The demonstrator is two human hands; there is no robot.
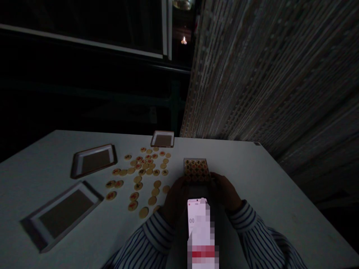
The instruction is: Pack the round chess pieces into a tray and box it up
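A small box (pixel 195 159) stands on the table in front of me, with rows of round Chinese chess pieces (pixel 196 170) lying face up in its far part. My left hand (pixel 176 198) is closed around the box's near left side. On the near right side, my right hand (pixel 226 191) grips it, fingertips at the edge. Shadow hides much of the fingers. Left of the box, many loose Chinese chess pieces (pixel 145 166) are scattered, some showing red or dark characters, others plain side up. One plain piece (pixel 166 189) lies right beside my left hand.
A lit phone (pixel 199 220) is between my forearms, partly pixelated. Three shallow trays or lids lie on the white table (pixel 252 175): one near left (pixel 89 186), one far left (pixel 114 151), one at the back (pixel 162 147). A string curtain (pixel 238 74) hangs behind the table.
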